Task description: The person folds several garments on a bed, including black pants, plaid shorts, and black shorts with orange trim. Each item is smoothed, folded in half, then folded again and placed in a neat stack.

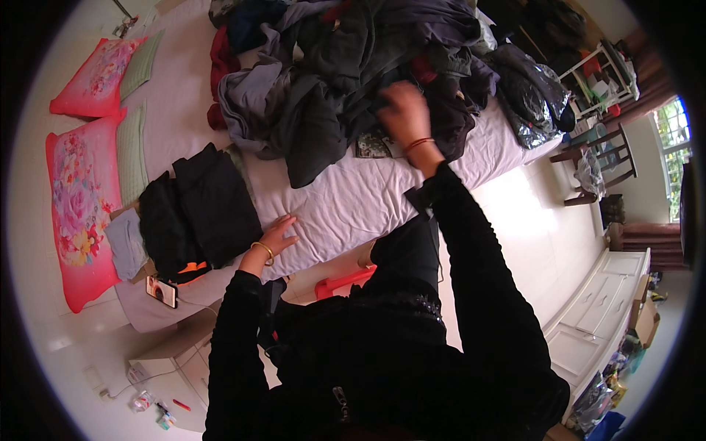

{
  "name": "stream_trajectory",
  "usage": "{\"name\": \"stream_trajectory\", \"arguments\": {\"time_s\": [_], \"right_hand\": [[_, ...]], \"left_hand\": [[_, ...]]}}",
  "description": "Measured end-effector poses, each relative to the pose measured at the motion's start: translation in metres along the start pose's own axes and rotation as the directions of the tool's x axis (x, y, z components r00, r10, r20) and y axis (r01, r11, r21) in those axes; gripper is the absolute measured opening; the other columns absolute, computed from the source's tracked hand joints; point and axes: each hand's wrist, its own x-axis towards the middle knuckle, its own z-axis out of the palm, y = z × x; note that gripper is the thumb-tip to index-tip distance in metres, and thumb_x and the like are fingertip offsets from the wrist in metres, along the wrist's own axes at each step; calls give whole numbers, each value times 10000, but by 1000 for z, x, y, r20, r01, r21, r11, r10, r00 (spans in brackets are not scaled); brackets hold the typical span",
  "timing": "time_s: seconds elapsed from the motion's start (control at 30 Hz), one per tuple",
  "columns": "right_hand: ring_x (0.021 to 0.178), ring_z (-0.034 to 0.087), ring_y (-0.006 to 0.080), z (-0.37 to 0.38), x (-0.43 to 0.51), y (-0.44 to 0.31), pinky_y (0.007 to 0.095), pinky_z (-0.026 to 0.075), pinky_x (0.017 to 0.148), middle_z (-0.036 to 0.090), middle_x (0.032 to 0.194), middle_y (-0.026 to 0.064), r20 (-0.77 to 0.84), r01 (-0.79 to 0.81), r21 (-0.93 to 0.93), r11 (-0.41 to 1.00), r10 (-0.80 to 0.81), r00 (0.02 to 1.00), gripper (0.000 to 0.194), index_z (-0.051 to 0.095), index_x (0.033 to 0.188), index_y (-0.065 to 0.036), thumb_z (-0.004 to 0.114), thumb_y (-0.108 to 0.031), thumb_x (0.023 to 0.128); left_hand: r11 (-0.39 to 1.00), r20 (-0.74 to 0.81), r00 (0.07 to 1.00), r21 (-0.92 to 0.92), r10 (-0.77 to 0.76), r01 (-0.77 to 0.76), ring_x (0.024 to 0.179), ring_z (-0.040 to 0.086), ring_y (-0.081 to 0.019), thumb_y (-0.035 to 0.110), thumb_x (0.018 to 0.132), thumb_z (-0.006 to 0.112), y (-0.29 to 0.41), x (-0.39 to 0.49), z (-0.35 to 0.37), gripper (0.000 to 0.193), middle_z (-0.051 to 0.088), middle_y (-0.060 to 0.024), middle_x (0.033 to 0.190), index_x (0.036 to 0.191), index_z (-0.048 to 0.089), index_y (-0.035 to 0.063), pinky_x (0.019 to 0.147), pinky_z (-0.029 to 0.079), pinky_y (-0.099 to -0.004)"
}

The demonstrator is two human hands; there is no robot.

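Observation:
My left hand [277, 241] rests on the pale pink bed sheet [325, 215] with its fingers apart and nothing held. A stack of folded black clothes [207, 206] lies right beside it. Farther off, my right hand [407, 113] is blurred by motion at the near edge of a heap of loose dark clothes [353, 60]. Its fingertips are hidden or smeared, so any grip on the cloth cannot be made out. Below that hand sits a camouflage-patterned cloth [372, 145]. A grey garment [251, 107] hangs out at the heap's left side.
Floral pink pillows [83, 215] lie at the bed's left end. A smartphone [161, 291] with a cable lies at the near corner, above a bedside cabinet [176, 375]. Clothes in clear plastic [532, 99] sit at the right end. A wooden chair [604, 160] and a white cabinet [598, 308] stand right.

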Motion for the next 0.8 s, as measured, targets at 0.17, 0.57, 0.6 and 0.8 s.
{"name": "stream_trajectory", "arguments": {"time_s": [0.17,0.57,0.6,0.8], "right_hand": [[955,598,240,-65,-66,107,346,464,833,643,989,118,-7,-901,-116,418,907,422,498,603,1041,-9,735,-288,650],[890,600,333,-5,-125,-204,389,485,779,591,1005,213,919,-220,103,970,-8,394,671,437,1187,-11,640,-432,705],[888,600,334,-7,-134,-221,389,485,779,589,1002,210,935,-191,156,969,-83,344,673,436,1190,-11,636,-439,711],[729,609,325,-7,-163,-253,425,483,665,624,777,156,911,-176,319,931,-250,327,316,614,882,-69,566,-350,747]], "left_hand": [[1000,1,1000,12,-15,15,1305,294,-271,331,788,627,-3,3,0,623,349,-142,1389,1318,403,92,1068,243,-324],[787,-108,957,-597,-271,156,1201,433,-178,526,866,458,49,-9,-14,667,490,-82,1278,1330,392,50,1002,308,-296],[591,-27,950,-788,-313,172,1189,439,-175,506,852,501,60,-15,-9,684,484,-80,1277,1338,375,41,994,315,-298],[819,103,947,-478,-306,316,1059,511,-178,264,803,660,82,-45,12,718,479,-91,1242,1388,274,110,811,458,-291]]}}
